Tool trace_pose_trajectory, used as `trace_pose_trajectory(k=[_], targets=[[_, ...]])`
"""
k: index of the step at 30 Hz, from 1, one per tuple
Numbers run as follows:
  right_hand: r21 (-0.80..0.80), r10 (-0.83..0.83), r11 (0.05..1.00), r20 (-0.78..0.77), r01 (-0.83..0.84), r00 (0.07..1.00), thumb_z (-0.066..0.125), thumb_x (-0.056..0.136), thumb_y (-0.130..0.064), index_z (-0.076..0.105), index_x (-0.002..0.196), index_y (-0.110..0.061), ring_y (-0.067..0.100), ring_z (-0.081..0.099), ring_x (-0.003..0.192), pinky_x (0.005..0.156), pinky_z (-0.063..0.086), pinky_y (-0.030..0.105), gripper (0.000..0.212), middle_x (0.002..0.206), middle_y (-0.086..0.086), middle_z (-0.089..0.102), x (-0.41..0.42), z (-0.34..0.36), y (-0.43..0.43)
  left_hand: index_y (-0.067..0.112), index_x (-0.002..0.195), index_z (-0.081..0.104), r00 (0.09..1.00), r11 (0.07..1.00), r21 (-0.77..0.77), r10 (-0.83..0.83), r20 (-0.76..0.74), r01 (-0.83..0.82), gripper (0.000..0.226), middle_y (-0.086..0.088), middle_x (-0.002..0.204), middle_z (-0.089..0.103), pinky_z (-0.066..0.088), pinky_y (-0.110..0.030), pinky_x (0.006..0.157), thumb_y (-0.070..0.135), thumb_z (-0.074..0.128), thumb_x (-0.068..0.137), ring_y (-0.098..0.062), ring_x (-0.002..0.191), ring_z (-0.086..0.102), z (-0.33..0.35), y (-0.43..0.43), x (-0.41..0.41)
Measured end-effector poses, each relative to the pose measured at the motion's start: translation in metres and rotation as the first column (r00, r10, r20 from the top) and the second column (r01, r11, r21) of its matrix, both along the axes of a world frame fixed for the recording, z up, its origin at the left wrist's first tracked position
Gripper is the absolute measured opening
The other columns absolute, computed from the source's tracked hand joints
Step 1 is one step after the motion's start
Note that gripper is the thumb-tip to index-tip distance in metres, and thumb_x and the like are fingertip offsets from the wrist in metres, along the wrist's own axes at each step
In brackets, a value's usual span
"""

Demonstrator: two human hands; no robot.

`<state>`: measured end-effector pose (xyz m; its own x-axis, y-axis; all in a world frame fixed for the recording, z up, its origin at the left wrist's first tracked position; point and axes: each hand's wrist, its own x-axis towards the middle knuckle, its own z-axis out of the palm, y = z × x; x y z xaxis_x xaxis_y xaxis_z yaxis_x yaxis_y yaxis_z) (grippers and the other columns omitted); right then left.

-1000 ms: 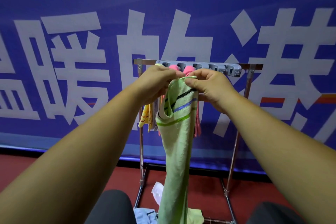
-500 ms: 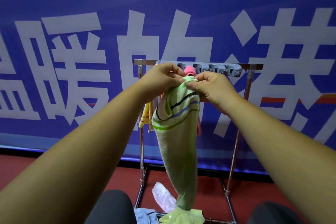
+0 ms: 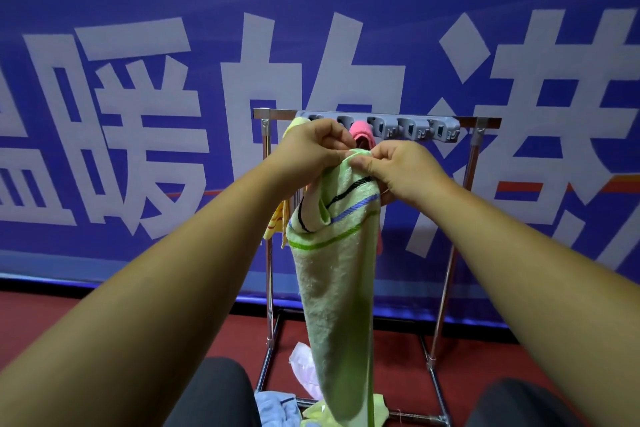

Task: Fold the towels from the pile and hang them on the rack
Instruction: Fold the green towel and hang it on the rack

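Step in hand: hanging, not folding. The green striped towel point(image 3: 335, 291) was already gathered into a long narrow bundle.

Left hand point(image 3: 311, 149): fingers curled, thumb and forefinger pinching the towel's bunched top edge. Right hand point(image 3: 403, 172): same, pinching that edge right next to the left, fingertips nearly touching. Neither hand held anything else.

The towel hung straight down from the pinch, in front of the rack point(image 3: 485, 122) and just below its grey clip strip point(image 3: 417, 127). It was not in a clip yet. Its lower end reached down to the pile on the floor by the rack base, where a blue towel point(image 3: 273, 407) was the clearest item.

Already on the strip: a yellow towel point(image 3: 275, 224) at the left end and a pink towel point(image 3: 360, 132) next to it. The slots to the right of the pink one looked free.

Next move, as a judgement:
- Lift the pinched top slightly and move it right, to the first free slot past the pink towel.
- Keep the bunch tight, since the slots look narrow and a loose wad probably won't seat.
- Push it in with one hand and support the hanging weight with the other.
- Let go only once the clip holds. The terry looks heavy enough to pull out of a shallow grip.

Whether the bundle was evenly folded behind the front layer could not be told.
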<state>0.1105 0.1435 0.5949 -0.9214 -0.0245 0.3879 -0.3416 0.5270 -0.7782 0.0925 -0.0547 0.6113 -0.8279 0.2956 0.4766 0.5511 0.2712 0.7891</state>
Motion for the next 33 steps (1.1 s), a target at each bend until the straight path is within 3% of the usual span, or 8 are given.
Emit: trace_pose_trajectory(k=[7, 11, 14, 18, 21, 25, 28, 33], targets=[[0.079, -0.033, 0.996, -0.175, 0.048, 0.984, 0.072, 0.098, -0.049, 0.070, 0.089, -0.027, 0.022, 0.074, 0.082, 0.077, 0.064, 0.054, 0.024, 0.086, -0.002, 0.074, 0.004, -0.001, 0.003, 0.022, 0.115, 0.068, 1.000, 0.999, -0.050, -0.011, 0.012, 0.012, 0.016, -0.002, 0.106, 0.070, 0.059, -0.030, 0.080, 0.034, 0.066, 0.105, -0.015, 0.093, 0.067, -0.003, -0.004, 0.000], [0.054, -0.084, 0.994, -0.216, 0.098, 0.973, 0.067, 0.103, -0.044, 0.065, 0.093, -0.019, 0.018, 0.064, 0.063, 0.065, 0.060, 0.047, 0.027, 0.082, 0.006, 0.070, 0.004, 0.003, 0.003, 0.022, 0.127, 0.054, 0.988, 0.980, -0.188, -0.044, 0.149, 0.072, 0.056, 0.001, 0.117, 0.069, 0.062, -0.037, 0.090, 0.047, 0.085, 0.087, -0.012, 0.105, 0.070, -0.014, -0.006, 0.003], [-0.067, -0.081, 0.995, -0.166, 0.070, 0.983, 0.066, 0.106, -0.037, 0.062, 0.097, -0.015, 0.024, 0.071, 0.050, 0.051, 0.062, 0.045, 0.024, 0.081, 0.018, 0.070, 0.003, 0.005, 0.002, 0.021, 0.145, 0.040, 0.983, 0.941, -0.338, 0.037, 0.178, 0.026, 0.088, 0.002, 0.126, 0.066, 0.062, -0.038, 0.096, 0.035, 0.095, 0.077, -0.014, 0.110, 0.071, -0.030, -0.007, 0.002], [-0.162, -0.063, 0.986, -0.118, 0.043, 0.991, 0.069, 0.104, -0.033, 0.062, 0.097, -0.017, 0.033, 0.077, 0.059, 0.061, 0.066, 0.058, 0.019, 0.096, 0.019, 0.072, 0.003, 0.006, 0.001, 0.026, 0.129, 0.056, 0.981, 0.955, -0.284, 0.128, 0.146, -0.082, 0.056, -0.002, 0.114, 0.070, 0.063, -0.050, 0.092, 0.013, 0.080, 0.080, -0.022, 0.103, 0.072, -0.050, -0.011, -0.005], [-0.134, -0.095, 0.988, -0.115, 0.079, 0.989, 0.070, 0.104, -0.035, 0.063, 0.102, -0.016, 0.032, 0.077, 0.059, 0.058, 0.066, 0.051, 0.020, 0.095, 0.016, 0.074, 0.002, 0.004, 0.007, 0.024, 0.107, 0.069, 0.972, 0.972, -0.156, 0.194, 0.130, -0.174, 0.029, -0.010, 0.103, 0.073, 0.063, -0.058, 0.087, 0.012, 0.066, 0.081, -0.034, 0.099, 0.073, -0.054, -0.019, -0.010], [-0.116, -0.156, 0.983, -0.137, 0.140, 0.978, 0.071, 0.103, -0.036, 0.064, 0.099, -0.016, 0.029, 0.074, 0.054, 0.048, 0.061, 0.037, 0.022, 0.086, 0.017, 0.075, 0.000, 0.001, 0.017, 0.018, 0.104, 0.075, 0.964, 0.971, 0.052, 0.224, 0.143, -0.233, 0.007, -0.010, 0.100, 0.078, 0.066, -0.048, 0.087, 0.017, 0.073, 0.097, -0.032, 0.099, 0.076, -0.051, -0.027, -0.013], [-0.112, -0.173, 0.981, -0.143, 0.158, 0.974, 0.071, 0.103, -0.035, 0.065, 0.102, -0.013, 0.026, 0.073, 0.054, 0.048, 0.061, 0.034, 0.023, 0.084, 0.017, 0.075, -0.001, 0.000, 0.023, 0.013, 0.111, 0.076, 0.969, 0.962, 0.142, 0.214, 0.127, -0.231, 0.013, -0.010, 0.106, 0.078, 0.066, -0.044, 0.088, 0.021, 0.068, 0.104, -0.029, 0.102, 0.076, -0.041, -0.030, -0.012], [-0.267, -0.108, 0.960, -0.081, 0.082, 0.991, 0.071, 0.103, -0.030, 0.063, 0.105, -0.011, 0.032, 0.078, 0.064, 0.061, 0.067, 0.047, 0.021, 0.097, 0.021, 0.073, -0.002, 0.001, 0.023, 0.019, 0.112, 0.074, 0.941, 0.941, 0.020, 0.338, -0.030, -0.337, 0.026, -0.007, 0.105, 0.073, 0.063, -0.051, 0.091, 0.037, 0.055, 0.110, -0.025, 0.102, 0.071, -0.024, -0.028, -0.014]])
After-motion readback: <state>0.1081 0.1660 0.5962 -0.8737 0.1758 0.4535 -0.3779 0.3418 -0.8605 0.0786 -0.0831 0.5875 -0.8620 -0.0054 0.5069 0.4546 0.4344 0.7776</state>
